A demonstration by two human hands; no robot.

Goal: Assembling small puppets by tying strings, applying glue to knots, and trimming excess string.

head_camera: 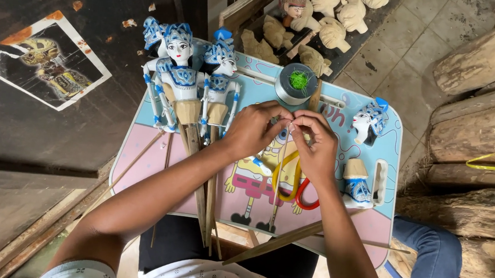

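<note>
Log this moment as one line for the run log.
left hand and right hand: fingertips pinched together, item too small to tell | over lap table | painted puppets left | spool behind

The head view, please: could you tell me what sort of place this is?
Probably a puppet maker's workshop: painted rod puppets lie on a small lap table, unpainted carved heads sit beyond, and rough logs are stacked alongside.

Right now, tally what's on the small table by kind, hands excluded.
Painted puppets on sticks: 3
Loose puppet head: 1
Loose puppet torso: 1
Thread spool: 1
Scissors: 1
Total: 7
</note>
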